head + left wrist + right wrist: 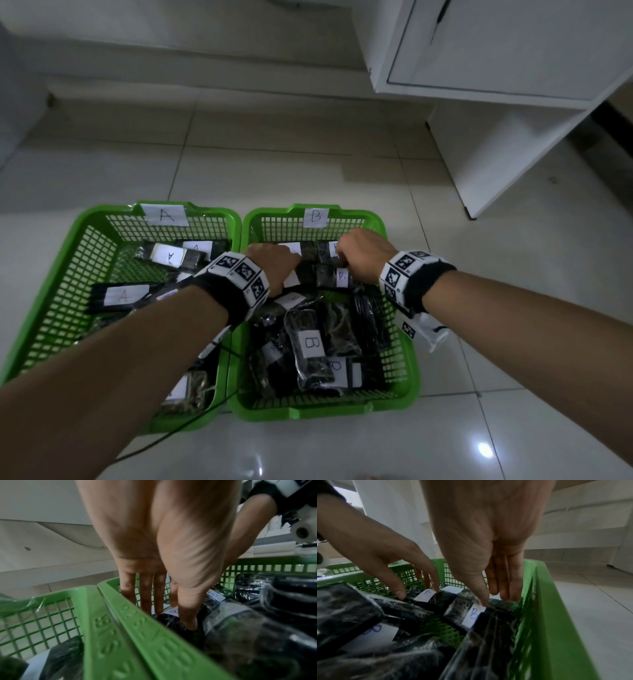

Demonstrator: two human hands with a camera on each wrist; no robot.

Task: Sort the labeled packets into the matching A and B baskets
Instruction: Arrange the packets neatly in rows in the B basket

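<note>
B basket — packets crowding floor

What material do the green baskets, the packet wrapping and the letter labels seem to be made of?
Green baskets: likely moulded plastic, smooth, with lattice walls and raised lettering on the rim.
Packet wrapping: apparently thin clear plastic film, glossy and wrinkled, over dark contents.
Letter labels: probably matte white paper with handwritten letters.

A pale tiled floor carries everything. 2 green baskets are set directly on it, touching side by side: basket A at left, basket B at right. A white cabinet stands far right.
</note>
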